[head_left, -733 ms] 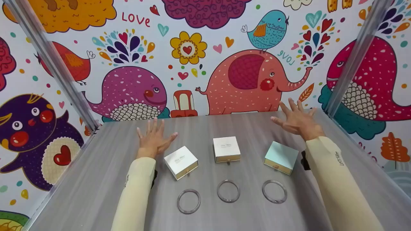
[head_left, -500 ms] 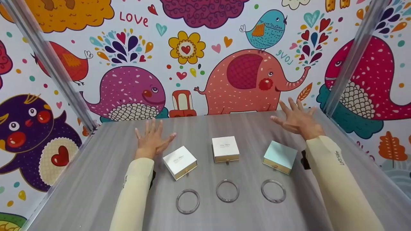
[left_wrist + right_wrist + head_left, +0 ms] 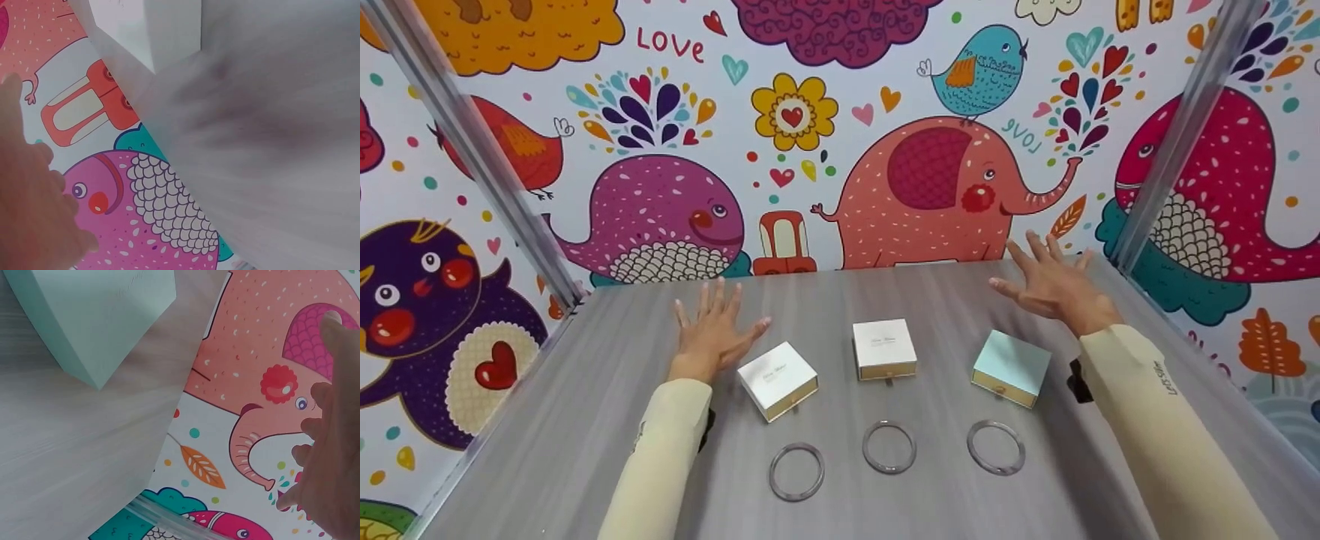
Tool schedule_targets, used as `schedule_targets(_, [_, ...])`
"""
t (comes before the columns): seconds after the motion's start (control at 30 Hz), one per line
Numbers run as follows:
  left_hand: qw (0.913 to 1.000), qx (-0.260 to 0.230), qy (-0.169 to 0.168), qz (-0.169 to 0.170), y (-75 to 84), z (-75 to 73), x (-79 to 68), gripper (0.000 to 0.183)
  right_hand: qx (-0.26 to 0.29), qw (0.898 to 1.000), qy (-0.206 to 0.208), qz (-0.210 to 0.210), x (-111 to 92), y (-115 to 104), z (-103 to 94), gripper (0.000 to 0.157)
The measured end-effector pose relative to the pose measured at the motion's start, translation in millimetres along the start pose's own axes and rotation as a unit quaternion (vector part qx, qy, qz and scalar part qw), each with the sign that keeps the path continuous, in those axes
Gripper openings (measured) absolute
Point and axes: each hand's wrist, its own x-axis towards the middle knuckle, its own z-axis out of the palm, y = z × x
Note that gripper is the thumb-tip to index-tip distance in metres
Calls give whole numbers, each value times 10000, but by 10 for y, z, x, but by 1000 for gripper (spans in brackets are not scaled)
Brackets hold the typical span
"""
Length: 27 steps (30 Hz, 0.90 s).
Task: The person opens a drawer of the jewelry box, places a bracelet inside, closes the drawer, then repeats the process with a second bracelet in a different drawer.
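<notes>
Three round, shiny gray bangles [image 3: 889, 470] lie flat on the desk [image 3: 915, 517], low in the middle of the frame, with no long side. Just above them, the left white box [image 3: 778, 375] sits beside the left grip [image 3: 711, 337], the middle white box [image 3: 884, 347] sits farther right, and the mint green box [image 3: 1011, 366] is down and left from the right grip [image 3: 1054, 286]. Both hands are loose, fingers spread, holding nothing.

The left hand [image 3: 708, 341] and right hand [image 3: 1050, 289] stretch forward, well apart — backs upward, fingers [image 3: 718, 298] spread, thumbs [image 3: 754, 331] pointing inward.
</notes>
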Motion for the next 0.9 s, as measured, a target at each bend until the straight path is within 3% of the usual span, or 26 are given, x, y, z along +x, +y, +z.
schedule_targets(0.47, [9987, -143, 0, 495, 105, 2, -165, 88, -216, 9986, 310, -357, -117, -148, 68, 89])
schedule_targets(0.9, [9963, -433, 53, 735, 88, 116, -360, 86, 135, 9976, 499, -469, -231, -410, 219, 87])
